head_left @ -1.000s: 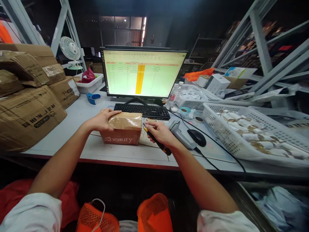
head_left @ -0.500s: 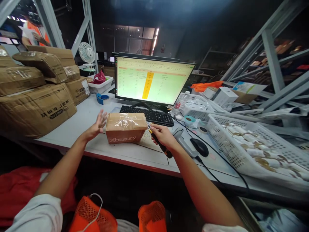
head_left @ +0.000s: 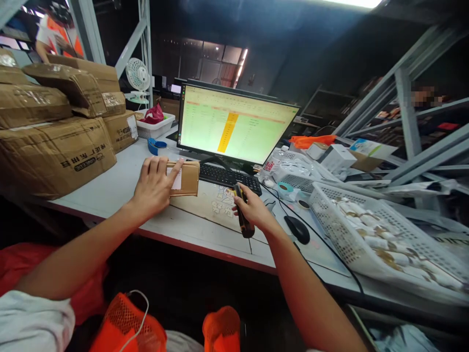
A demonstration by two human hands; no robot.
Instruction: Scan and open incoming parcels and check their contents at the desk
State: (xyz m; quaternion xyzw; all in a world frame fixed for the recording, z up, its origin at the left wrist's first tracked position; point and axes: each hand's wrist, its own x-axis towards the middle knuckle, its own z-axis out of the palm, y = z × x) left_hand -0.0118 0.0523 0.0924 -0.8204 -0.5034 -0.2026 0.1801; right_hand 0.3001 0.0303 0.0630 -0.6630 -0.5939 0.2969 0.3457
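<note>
My left hand (head_left: 154,186) grips a small brown cardboard box (head_left: 190,180) from its left side, fingers over the top. A white label shows partly beside the fingers, and the hand hides the box's left part. In my right hand (head_left: 252,206) is a utility knife (head_left: 245,226) with a black and yellow handle, held just right of the box and apart from it. I cannot make out its blade. Under both hands lies a tan desk mat (head_left: 218,208) with a printed pattern.
A monitor (head_left: 208,120) and black keyboard (head_left: 216,175) stand behind the box. Taped cartons (head_left: 54,151) are stacked at the left. To the right are a mouse (head_left: 296,230), its cable and a white basket (head_left: 330,220) of small packs. A person (head_left: 60,36) stands far left.
My left hand has gone from open beside the box to holding it. The box is turned, so its printed "beauty" side no longer shows. The knife has moved away from the box.
</note>
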